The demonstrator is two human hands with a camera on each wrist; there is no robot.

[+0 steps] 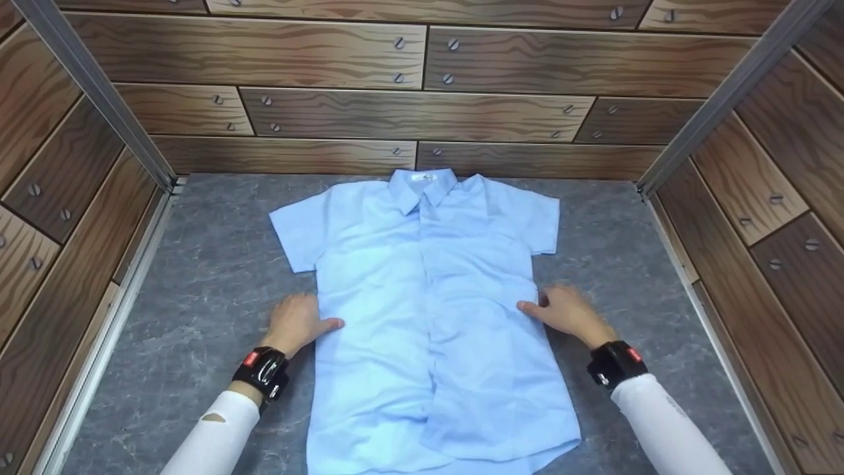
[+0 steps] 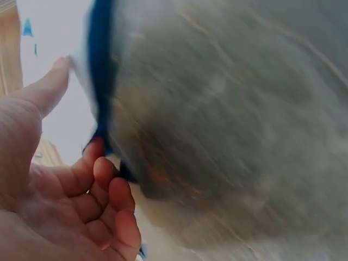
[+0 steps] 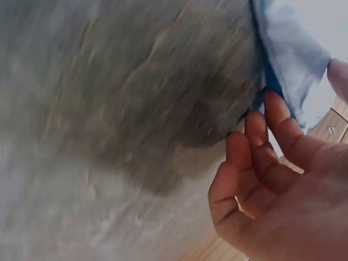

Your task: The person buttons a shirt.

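Note:
A light blue short-sleeved button-up shirt lies front side up, collar at the far end, with wrinkles across its body. My left hand is at the shirt's left side edge, thumb over the cloth; in the left wrist view its curled fingers meet the darker underside. At the opposite side edge, my right hand has its thumb on top of the cloth. The right wrist view shows the index finger against the underside, with fabric between it and the thumb.
The shirt lies on a grey marbled tabletop. Wood-patterned walls stand behind and at both sides, with metal rails at the corners. Black cameras are strapped to both wrists, beside white sleeves.

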